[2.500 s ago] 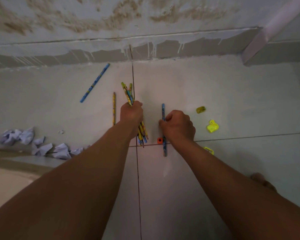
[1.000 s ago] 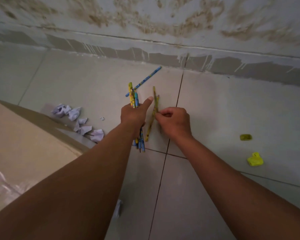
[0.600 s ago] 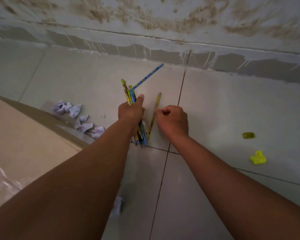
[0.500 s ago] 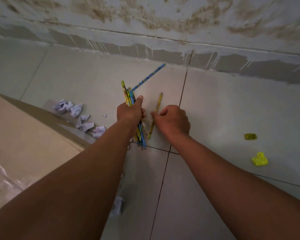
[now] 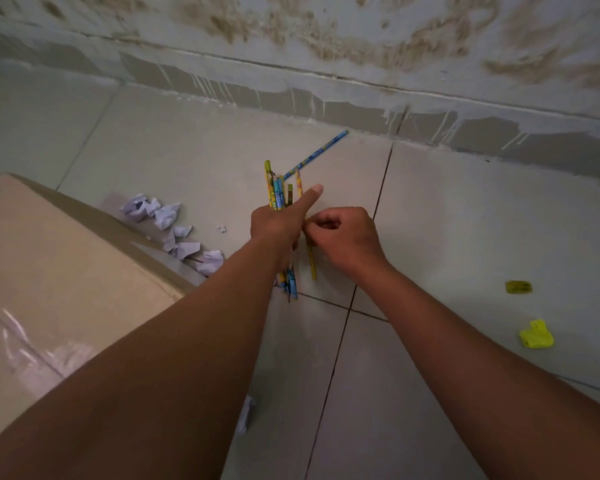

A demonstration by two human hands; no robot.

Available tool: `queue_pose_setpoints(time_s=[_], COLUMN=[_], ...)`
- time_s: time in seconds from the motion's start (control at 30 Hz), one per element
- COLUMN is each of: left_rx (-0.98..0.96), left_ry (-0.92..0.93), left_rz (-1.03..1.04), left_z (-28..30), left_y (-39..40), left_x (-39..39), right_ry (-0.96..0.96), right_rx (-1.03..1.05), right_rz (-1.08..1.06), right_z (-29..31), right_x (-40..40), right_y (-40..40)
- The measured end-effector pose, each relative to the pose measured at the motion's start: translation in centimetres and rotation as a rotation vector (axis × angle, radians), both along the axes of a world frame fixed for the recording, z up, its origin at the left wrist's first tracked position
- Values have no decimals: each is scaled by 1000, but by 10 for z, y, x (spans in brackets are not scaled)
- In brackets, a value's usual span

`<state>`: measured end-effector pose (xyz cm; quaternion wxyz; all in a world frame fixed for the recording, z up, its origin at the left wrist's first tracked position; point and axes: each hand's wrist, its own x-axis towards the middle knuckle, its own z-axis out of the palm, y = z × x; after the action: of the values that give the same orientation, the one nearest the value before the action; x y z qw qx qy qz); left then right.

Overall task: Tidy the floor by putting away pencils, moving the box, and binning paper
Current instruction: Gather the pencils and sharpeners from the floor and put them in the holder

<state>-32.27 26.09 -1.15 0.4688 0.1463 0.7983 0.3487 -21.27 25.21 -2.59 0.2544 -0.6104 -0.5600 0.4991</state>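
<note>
My left hand (image 5: 279, 223) grips a bundle of yellow and blue pencils (image 5: 277, 188) upright over the tiled floor, thumb stretched out to the right. Right beside it, my right hand (image 5: 343, 235) pinches a yellow pencil (image 5: 311, 263) against the bundle. One blue pencil (image 5: 315, 154) lies alone on the floor beyond, near the wall. Several crumpled white paper balls (image 5: 167, 220) lie along the edge of a taped cardboard box (image 5: 49, 271) at the left. Another paper scrap (image 5: 246, 415) peeks out under my left forearm.
A stained wall with a grey skirting (image 5: 361, 109) runs across the back. At the right, two small yellow items (image 5: 518, 286) (image 5: 536, 335) lie on the floor. Grout lines cross the tiles beneath my arms.
My right hand has lifted the yellow pencil off the floor and brought it up against the bundle in my left hand, whose thumb has opened outward.
</note>
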Motion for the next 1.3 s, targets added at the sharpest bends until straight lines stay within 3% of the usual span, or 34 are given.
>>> queue_pose_setpoints(time_s=[0.17,0.27,0.43,0.57,0.73,0.93,1.03,1.17,1.3], left_rx=[-6,-3,-30,-67,-20,96,105,122,106], left_ry=[-5,-4,-22,-42,-60,-122,-79,-89,-84], left_rz=[43,60,110,146,206,240,221,150,-65], left_z=[-2,-1,3,2,0,3,0,-1,4], left_y=[8,10,17,11,2,2,1,0,1], left_x=[1,-3,-17,-30,-39,-36,-34,-22,0], right_ry=[131,112,-203,-348,-620,-758,-806,-694,-255], right_rx=[41,40,169,297,281,572,584,504,262], right_rz=[-8,-28,-6,240,553,476,505,359,-69], right_z=[-4,-6,-11,-21,-33,-31,-26,-15,12], right_x=[3,1,-17,-39,-50,-42,-34,-21,-8], right_y=[4,16,56,75,84,77,68,61,62])
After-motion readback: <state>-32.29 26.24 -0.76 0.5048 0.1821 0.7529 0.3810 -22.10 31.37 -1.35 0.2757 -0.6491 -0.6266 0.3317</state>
